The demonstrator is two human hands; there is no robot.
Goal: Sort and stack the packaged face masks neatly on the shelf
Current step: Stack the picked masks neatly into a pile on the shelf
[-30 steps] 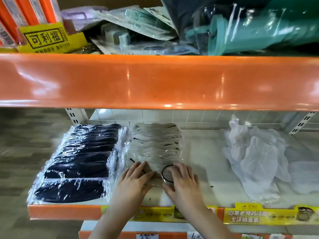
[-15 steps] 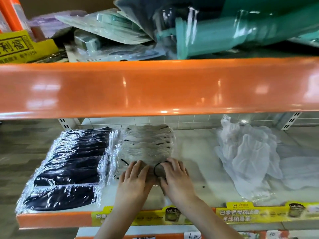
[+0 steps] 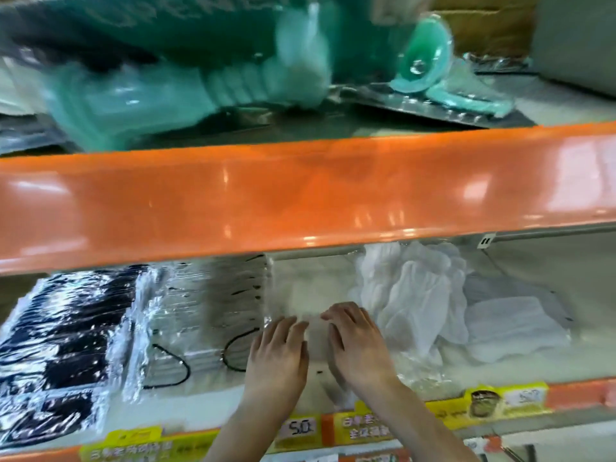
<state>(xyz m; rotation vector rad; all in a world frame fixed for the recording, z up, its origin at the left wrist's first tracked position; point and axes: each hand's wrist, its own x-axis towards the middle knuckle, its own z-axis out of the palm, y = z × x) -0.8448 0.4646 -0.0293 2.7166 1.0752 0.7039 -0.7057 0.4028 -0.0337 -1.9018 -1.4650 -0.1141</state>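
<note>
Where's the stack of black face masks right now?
In the head view, the black face masks lie at the lower shelf's far left, right beside the grey mask stack.

A white price tag (image 3: 297,428) on the shelf's front edge (image 3: 580,396) reads "5.0"; the yellow labels' print is blurred.

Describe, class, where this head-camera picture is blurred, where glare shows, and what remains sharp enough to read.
Head view: motion blur smears the green packages on the upper shelf; glare streaks the orange beam and the black masks' wrap; both hands are fairly sharp; price labels are mostly unreadable; straight edges bow from wide-angle distortion.
</note>
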